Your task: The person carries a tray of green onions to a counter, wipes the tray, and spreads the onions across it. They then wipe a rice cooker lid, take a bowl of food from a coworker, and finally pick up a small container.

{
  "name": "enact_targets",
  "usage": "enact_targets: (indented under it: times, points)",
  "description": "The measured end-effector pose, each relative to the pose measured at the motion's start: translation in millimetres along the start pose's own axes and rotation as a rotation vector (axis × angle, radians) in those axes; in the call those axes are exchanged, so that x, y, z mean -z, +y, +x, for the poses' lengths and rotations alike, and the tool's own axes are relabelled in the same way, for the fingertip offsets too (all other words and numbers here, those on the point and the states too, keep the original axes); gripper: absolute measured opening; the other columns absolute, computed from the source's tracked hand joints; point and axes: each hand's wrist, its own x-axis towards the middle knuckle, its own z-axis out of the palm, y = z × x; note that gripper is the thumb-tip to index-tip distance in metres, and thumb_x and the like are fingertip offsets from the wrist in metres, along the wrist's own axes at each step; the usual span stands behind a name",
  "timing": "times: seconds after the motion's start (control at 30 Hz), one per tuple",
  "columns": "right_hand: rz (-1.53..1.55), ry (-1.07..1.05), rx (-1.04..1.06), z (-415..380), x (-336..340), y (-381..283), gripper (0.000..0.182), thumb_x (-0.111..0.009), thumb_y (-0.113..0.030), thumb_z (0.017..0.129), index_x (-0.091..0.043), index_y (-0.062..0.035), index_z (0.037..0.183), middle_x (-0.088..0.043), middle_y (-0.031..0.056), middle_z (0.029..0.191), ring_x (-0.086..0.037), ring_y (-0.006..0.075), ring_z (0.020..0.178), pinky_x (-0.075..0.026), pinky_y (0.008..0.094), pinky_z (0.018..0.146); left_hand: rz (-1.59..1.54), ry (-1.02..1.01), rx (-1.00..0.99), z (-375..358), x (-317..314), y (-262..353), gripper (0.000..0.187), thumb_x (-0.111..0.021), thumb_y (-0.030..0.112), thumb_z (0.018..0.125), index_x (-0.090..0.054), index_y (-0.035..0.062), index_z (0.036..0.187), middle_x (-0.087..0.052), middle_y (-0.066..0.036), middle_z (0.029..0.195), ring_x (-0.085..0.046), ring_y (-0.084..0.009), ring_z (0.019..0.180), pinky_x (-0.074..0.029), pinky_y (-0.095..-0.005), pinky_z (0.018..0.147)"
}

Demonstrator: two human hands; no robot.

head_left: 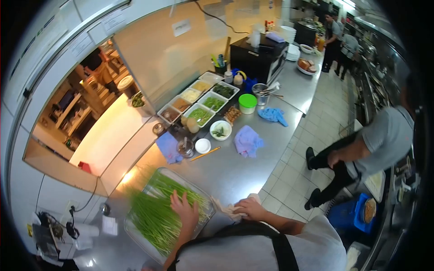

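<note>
A clear plastic tray [211, 212] stands on the steel counter in front of me, filled with long green chives [156, 217]. My left hand [184, 210] lies over the right part of the chives, its fingers spread apart and seemingly touching the stalks. At the tray's right side, my right hand [251, 208] has its fingers closed on a pale beige cloth [226, 209], which trails toward the tray's edge. Part of the cloth is hidden beneath that hand.
Ahead lie a yellow pencil [205, 154], a white bowl with leaves [220, 130], purple cloths [248, 141] and containers of chopped ingredients [199, 114]. A green-lidded tub [247, 103] stands farther back. A person in grey [386, 135] stands in the aisle at right.
</note>
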Motion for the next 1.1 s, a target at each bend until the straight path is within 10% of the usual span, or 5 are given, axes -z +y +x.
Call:
enact_targets:
  times: [0.13,0.37,0.8,1.1]
  points:
    - [-0.040,0.015,-0.304,-41.0,28.1,46.5,0.036,-0.071,-0.011,0.068,-0.068,-0.0209,0.103,-0.061,0.0073,0.111,-0.055,0.0295,0.107,-0.043,0.0424,0.089,-0.123,-0.101,-0.361,72.7,-49.1,28.4,0.046,-0.061,0.015,0.084,-0.050,0.0017,0.126,-0.037,-0.023,0.141,-0.036,-0.0422,0.129,-0.029,-0.0544,0.106]
    - [0.015,0.691,-0.653,-46.6,122.9,57.1,0.030,-0.074,-0.015,0.073,-0.067,-0.0063,0.102,-0.059,0.0145,0.096,-0.059,0.0367,0.090,-0.049,0.0416,0.081,0.172,-0.238,-0.508,170.1,-140.8,80.4,0.033,-0.048,0.008,0.089,-0.054,0.0025,0.121,-0.053,-0.017,0.121,-0.052,-0.0332,0.112,-0.044,-0.0444,0.092]
    - [0.033,0.330,-0.843,-183.8,199.2,191.1,0.034,-0.067,-0.035,0.083,-0.070,-0.0044,0.097,-0.064,0.0207,0.090,-0.062,0.0387,0.083,-0.050,0.0435,0.075,0.423,-0.351,-0.280,187.1,-176.9,85.4,0.015,-0.050,0.006,0.086,-0.057,-0.0007,0.097,-0.054,-0.019,0.101,-0.059,-0.0376,0.094,-0.051,-0.0463,0.080]
    - [0.003,0.476,-1.037,-247.8,253.1,265.5,0.032,-0.072,-0.030,0.078,-0.071,-0.0037,0.097,-0.064,0.0185,0.090,-0.063,0.0361,0.081,-0.051,0.0431,0.074,-0.108,0.231,-0.319,280.2,-72.8,294.2,0.004,-0.060,0.003,0.087,-0.057,-0.0007,0.088,-0.054,-0.016,0.079,-0.058,-0.0295,0.072,-0.046,-0.0400,0.065]
